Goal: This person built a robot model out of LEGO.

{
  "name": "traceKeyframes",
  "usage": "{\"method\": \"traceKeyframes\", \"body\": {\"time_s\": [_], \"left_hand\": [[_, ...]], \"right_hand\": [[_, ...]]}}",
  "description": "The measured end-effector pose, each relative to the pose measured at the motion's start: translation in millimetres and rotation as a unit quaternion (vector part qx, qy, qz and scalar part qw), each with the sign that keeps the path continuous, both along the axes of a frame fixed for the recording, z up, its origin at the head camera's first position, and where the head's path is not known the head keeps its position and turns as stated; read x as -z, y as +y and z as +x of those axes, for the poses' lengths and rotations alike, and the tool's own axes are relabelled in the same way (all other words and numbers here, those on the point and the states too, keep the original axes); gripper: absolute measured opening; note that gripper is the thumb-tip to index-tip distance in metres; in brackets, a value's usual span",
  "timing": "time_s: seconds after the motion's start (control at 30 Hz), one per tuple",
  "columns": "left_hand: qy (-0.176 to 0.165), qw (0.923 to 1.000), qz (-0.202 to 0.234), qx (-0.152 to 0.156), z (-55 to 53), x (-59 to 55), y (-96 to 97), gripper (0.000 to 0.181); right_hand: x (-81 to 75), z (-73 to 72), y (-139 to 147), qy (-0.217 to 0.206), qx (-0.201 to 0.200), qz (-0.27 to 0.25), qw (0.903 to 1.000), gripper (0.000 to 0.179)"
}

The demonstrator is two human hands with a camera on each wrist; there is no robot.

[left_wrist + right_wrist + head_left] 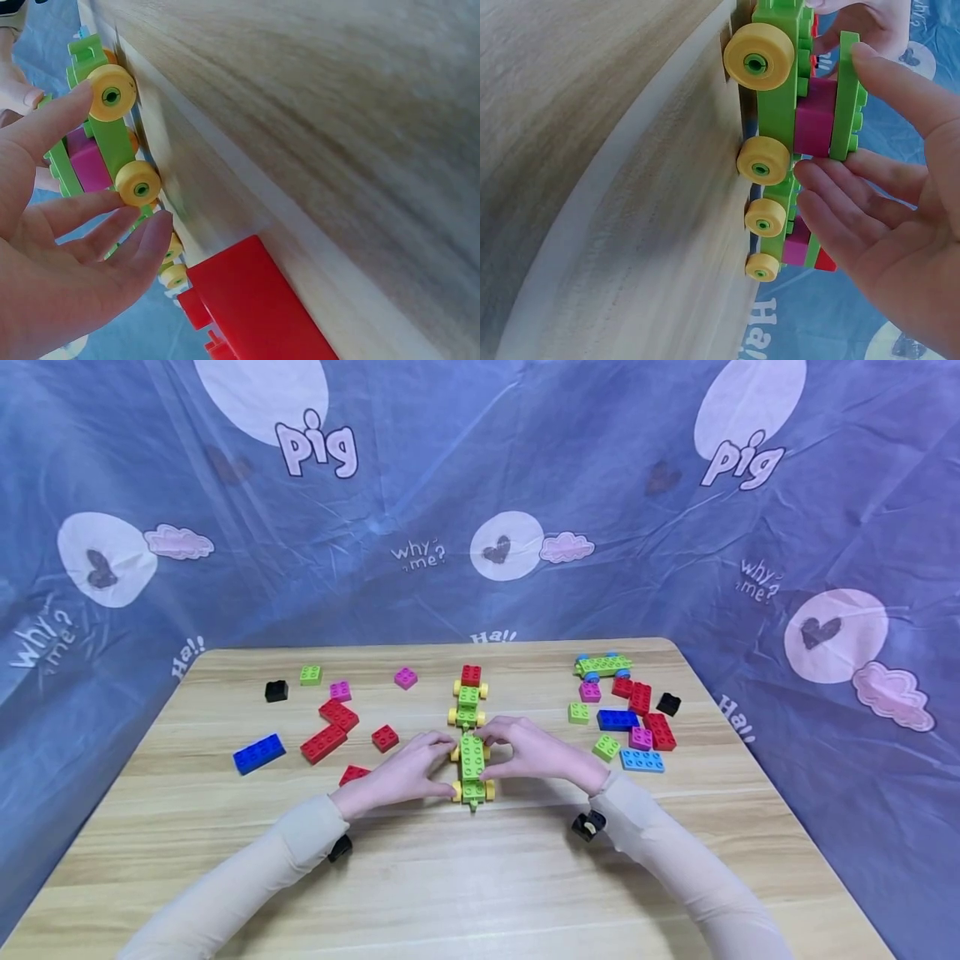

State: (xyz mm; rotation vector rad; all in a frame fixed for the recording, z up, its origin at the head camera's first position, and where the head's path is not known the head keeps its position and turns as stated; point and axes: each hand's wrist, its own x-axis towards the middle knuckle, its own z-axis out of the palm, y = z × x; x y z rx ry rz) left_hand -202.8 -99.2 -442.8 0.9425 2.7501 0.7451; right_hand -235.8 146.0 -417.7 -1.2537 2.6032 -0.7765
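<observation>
At the middle of the table (480, 885), we hold the near green car (474, 792) by its yellow wheels (138, 184) with our left hand (402, 770) and pinch the green plate (472, 756) above its magenta brick (815, 116) with our right hand (534, 751).

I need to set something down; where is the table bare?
Bare: table between the sleeves, and between the wheeled train and the right-side brick cluster, beyond the right hand. Crowded: that cluster, and around the left hand.
</observation>
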Motion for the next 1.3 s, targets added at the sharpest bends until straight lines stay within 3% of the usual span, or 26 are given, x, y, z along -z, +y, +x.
{"method": "traceKeyframes", "body": {"time_s": [0.37,0.73,1.03,1.3], "left_hand": [[-0.003,1.0,0.006,-0.004,-0.3,1.5,-0.5,0.079],[0.001,1.0,0.005,-0.002,1.1,-0.3,-0.6,0.079],[0.005,1.0,0.007,0.001,1.0,-0.3,-0.7,0.079],[0.013,0.9999,0.005,0.005,1.0,0.6,-1.2,0.079]], "right_hand": [[1.6,1.2,0.0,0.009,-0.005,0.001,0.9999,0.062],[0.7,3.4,1.7,-0.012,-0.001,-0.004,0.9999,0.065],[0.5,2.7,2.8,0.012,-0.018,-0.007,0.9997,0.063],[-0.3,3.1,3.1,0.008,-0.015,0.0,0.9999,0.063]]}}
